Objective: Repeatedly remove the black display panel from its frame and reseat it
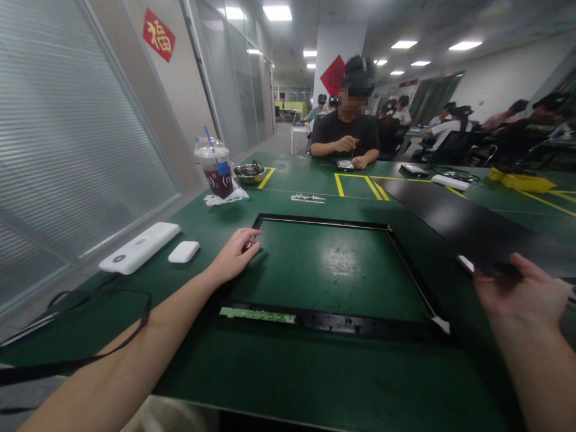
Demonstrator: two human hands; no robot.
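Across the middle of the frame, a black rectangular frame [364, 326] lies flat on the green tabletop [315, 378], with a narrow green circuit strip [258, 315] along the left part of its lower bar and a white scrap [441, 324] at its lower right corner. Left of centre, the left hand [238, 252] rests on the frame's left bar, fingers curved and thumb slightly apart; whether that grip closes around the bar, I cannot tell. At the right edge, the right hand [524, 294] has its grip closed on the near edge of a large dark panel [454, 210], thumb above, the fingers partly hidden and blurred. The panel slants from right of centre toward the right edge. On the left side lie a long white device [140, 247] and, just beside it, a small white case [183, 252]. Farther up, a lidded cup [218, 174] with a blue straw stands on crumpled tissue [238, 193], near a metal bowl [249, 174]. Upper right of centre, a co-worker [346, 135] in a black top sits across the tabletop, both hands at a small object [345, 164].
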